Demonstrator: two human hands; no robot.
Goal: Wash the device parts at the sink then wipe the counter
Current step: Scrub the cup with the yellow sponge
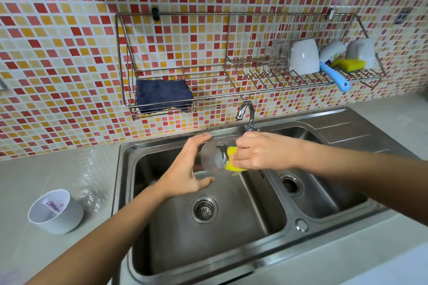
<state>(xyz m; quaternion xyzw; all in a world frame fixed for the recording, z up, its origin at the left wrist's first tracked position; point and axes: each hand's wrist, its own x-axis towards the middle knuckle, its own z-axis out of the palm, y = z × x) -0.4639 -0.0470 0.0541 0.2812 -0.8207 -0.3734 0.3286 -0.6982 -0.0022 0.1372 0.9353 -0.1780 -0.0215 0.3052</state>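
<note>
At the far left, a white cup [55,213] with purple marks inside stands on the pale bench [30,169], well apart from the hands. Above it on the tiled wall hangs a wire rack [208,92], and a dark blue cloth [162,95] lies in its left part.

Over the left basin [231,227] of the steel sink, the left hand [183,169] holds a clear round part [209,162], with the fingers spread over its top and the thumb under it. The part lies on its side, above the drain [203,209], and its opening faces right. A yellow sponge [230,152] is pushed against this opening. The right hand [261,152] grips the sponge with curled fingers, so most of the sponge is hidden under them.

The chrome tap [247,113] stands just behind the right hand. The right basin [324,192] lies under the right forearm.

In the right part of the rack stand a clear container [279,55], a white cup turned down [304,56], a brush with a blue handle [333,76] and a second yellow sponge [349,64].
</note>
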